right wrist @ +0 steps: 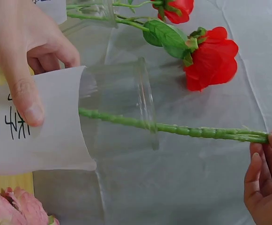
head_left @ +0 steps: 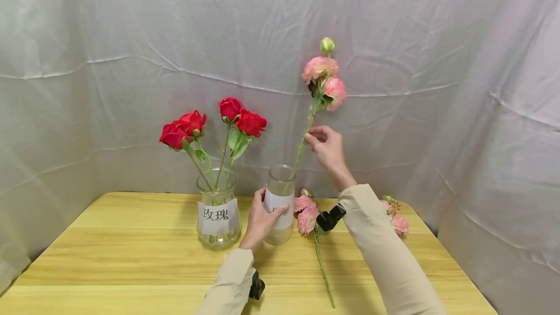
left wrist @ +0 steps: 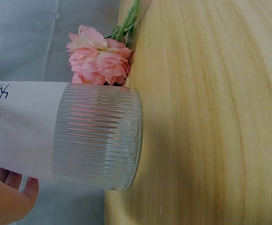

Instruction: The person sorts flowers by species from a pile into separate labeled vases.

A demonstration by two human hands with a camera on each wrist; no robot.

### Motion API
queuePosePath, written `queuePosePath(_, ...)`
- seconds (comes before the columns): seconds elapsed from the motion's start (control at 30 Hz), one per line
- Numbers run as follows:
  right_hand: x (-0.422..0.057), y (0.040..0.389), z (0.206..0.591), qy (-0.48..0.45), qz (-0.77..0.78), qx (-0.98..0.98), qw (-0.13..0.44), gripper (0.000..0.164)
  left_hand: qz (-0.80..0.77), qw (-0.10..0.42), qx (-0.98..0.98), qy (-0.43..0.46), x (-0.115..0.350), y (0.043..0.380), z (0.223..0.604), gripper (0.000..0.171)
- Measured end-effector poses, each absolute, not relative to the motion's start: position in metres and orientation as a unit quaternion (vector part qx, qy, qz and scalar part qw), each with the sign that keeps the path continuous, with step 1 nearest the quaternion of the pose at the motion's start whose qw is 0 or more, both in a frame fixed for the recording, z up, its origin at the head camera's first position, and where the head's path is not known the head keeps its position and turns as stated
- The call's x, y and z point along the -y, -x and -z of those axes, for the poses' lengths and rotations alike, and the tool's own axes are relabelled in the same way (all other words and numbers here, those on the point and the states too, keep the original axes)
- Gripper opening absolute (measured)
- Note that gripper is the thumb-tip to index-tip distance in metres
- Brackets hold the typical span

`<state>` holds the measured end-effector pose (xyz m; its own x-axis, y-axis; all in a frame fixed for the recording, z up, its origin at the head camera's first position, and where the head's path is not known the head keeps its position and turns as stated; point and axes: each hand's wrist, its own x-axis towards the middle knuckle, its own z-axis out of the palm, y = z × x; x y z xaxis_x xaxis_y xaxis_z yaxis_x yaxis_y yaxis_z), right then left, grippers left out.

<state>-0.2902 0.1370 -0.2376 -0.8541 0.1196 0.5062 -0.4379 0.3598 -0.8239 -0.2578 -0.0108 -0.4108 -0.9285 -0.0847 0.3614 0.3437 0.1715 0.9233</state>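
My left hand (head_left: 261, 218) grips a straight glass vase (head_left: 280, 235) with a white paper label, thumb across the front and fingers round the far side. The vase stands upright on the table. My right hand (head_left: 327, 150) pinches the green stem of a pink flower (head_left: 334, 92), which carries two blooms and a bud at the top. In the right wrist view the stem (right wrist: 192, 131) runs through the vase mouth, its lower end inside the glass behind the label (right wrist: 56, 136).
Left of it stands a wider glass vase (head_left: 218, 241) with a label and several red roses (head_left: 251, 123). A pink flower (head_left: 308, 218) lies right of the held vase, and more pink blooms (head_left: 400, 225) lie at the table's right edge. Grey cloth (head_left: 175, 23) hangs behind.
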Motion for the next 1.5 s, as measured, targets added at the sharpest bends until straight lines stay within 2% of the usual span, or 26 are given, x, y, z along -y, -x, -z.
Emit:
queuePosePath(0.4,-0.131,0.288,0.239,-0.114,-0.554,0.803,0.185,0.021,0.635,0.166,0.75,0.086,0.011,0.259,0.412,0.07)
queuePosePath(0.7,-0.142,0.286,0.249,-0.117,-0.532,0.831,0.111,0.019,0.636,0.163,0.749,0.085,0.011,0.258,0.413,0.071)
queuePosePath(1.03,-0.153,0.28,0.259,-0.126,-0.511,0.846,0.081,0.024,0.639,0.168,0.746,0.085,0.01,0.257,0.412,0.07)
queuePosePath(1.5,-0.184,0.273,0.296,-0.106,-0.52,0.846,0.055,0.026,0.641,0.174,0.743,0.086,0.01,0.257,0.412,0.07)
